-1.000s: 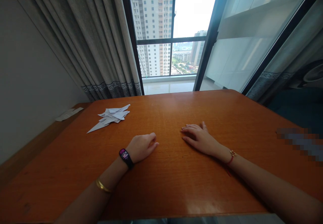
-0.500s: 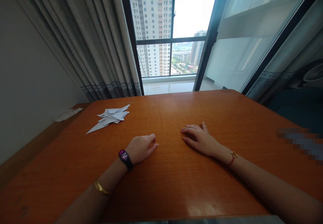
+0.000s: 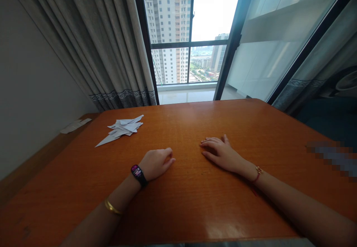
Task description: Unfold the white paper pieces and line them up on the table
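Note:
My left hand (image 3: pixel 156 163) rests on the orange-brown wooden table (image 3: pixel 184 210), fingers loosely curled and the thumb a little apart from them. Nothing shows in it, though the palm side is hidden. Across a gap, my right hand (image 3: pixel 219 152) lies palm down with its fingers spread, touching only the tabletop. Folded pieces of white paper (image 3: pixel 124 128) form a loose pile beyond my left hand and to its left, clear of both hands.
More white paper (image 3: pixel 76 126) lies on a ledge beyond the table's left edge. A pixelated object (image 3: pixel 334 158) is at the right edge. Behind the table are a grey curtain (image 3: pixel 111 46), a dark-framed window and, at far right, a round fan-like object (image 3: pixel 347 80).

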A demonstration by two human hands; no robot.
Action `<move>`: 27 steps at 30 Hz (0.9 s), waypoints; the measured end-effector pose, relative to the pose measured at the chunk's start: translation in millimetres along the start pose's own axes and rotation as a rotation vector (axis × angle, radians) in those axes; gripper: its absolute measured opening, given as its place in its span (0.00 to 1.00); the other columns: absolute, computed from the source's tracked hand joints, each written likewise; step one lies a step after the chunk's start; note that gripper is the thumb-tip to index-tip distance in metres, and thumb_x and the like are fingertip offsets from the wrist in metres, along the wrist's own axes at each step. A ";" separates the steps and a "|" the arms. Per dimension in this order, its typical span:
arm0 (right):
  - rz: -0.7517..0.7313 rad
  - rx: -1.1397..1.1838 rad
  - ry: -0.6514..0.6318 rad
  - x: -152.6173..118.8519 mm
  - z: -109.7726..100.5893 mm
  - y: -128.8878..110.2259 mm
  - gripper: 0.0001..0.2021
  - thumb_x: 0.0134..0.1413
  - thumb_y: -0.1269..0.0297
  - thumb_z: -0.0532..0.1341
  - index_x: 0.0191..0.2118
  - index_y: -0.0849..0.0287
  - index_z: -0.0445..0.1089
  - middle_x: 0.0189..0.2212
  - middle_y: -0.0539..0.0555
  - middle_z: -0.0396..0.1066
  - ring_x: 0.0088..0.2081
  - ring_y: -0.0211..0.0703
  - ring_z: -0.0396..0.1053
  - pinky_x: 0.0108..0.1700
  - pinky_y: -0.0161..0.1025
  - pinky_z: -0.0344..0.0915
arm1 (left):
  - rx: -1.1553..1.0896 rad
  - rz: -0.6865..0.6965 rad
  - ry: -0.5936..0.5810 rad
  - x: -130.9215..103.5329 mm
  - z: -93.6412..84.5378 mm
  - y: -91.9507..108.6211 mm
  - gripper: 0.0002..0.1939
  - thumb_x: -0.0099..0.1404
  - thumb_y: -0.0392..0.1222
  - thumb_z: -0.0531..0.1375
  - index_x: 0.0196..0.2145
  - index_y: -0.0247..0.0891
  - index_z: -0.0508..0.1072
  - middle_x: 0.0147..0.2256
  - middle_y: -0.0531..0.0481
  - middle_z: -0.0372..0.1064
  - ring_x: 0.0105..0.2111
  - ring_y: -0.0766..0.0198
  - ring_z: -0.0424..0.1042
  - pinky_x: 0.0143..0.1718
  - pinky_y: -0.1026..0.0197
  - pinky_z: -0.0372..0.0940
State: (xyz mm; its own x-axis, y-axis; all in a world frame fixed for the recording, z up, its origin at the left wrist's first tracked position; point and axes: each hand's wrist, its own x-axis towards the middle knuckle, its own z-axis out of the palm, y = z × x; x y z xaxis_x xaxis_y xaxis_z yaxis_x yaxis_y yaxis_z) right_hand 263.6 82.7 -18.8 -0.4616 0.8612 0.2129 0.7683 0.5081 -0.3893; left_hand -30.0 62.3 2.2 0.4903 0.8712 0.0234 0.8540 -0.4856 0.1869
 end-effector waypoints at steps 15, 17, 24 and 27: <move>0.001 0.005 -0.015 -0.4 -2.1 -1.2 0.15 0.59 0.56 0.55 0.49 0.50 0.69 0.52 0.57 0.70 0.57 0.57 0.61 0.57 0.77 0.27 | 0.016 -0.004 0.009 0.5 0.4 -0.6 0.10 0.68 0.49 0.52 0.39 0.43 0.67 0.34 0.51 0.74 0.33 0.58 0.72 0.31 0.62 0.57; -0.002 0.002 -0.014 -0.4 -1.9 -0.9 0.14 0.59 0.56 0.55 0.49 0.50 0.69 0.52 0.57 0.70 0.57 0.57 0.61 0.57 0.77 0.28 | 0.014 -0.002 0.010 0.0 0.7 -0.9 0.10 0.68 0.49 0.52 0.40 0.43 0.67 0.35 0.50 0.74 0.34 0.58 0.73 0.31 0.61 0.58; -0.002 0.007 -0.009 -0.7 -0.7 0.5 0.14 0.58 0.56 0.56 0.49 0.50 0.69 0.52 0.55 0.70 0.57 0.56 0.61 0.57 0.76 0.27 | -0.001 0.005 0.001 0.6 1.7 -1.8 0.10 0.68 0.49 0.52 0.42 0.44 0.67 0.38 0.50 0.74 0.37 0.57 0.73 0.34 0.60 0.60; -0.002 0.012 -0.009 -0.6 -0.4 0.9 0.14 0.58 0.56 0.56 0.49 0.50 0.69 0.52 0.55 0.70 0.57 0.55 0.61 0.57 0.76 0.26 | -0.002 -0.002 -0.002 0.8 1.0 -1.0 0.10 0.68 0.49 0.52 0.42 0.44 0.67 0.38 0.51 0.74 0.37 0.57 0.73 0.34 0.60 0.60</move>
State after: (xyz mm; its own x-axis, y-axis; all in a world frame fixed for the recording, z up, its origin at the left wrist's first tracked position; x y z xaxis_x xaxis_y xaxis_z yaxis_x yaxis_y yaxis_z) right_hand 264.8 82.7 -19.0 -0.4668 0.8601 0.2056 0.7622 0.5092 -0.3998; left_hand -30.3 63.4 1.1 0.4889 0.8721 0.0212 0.8545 -0.4837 0.1893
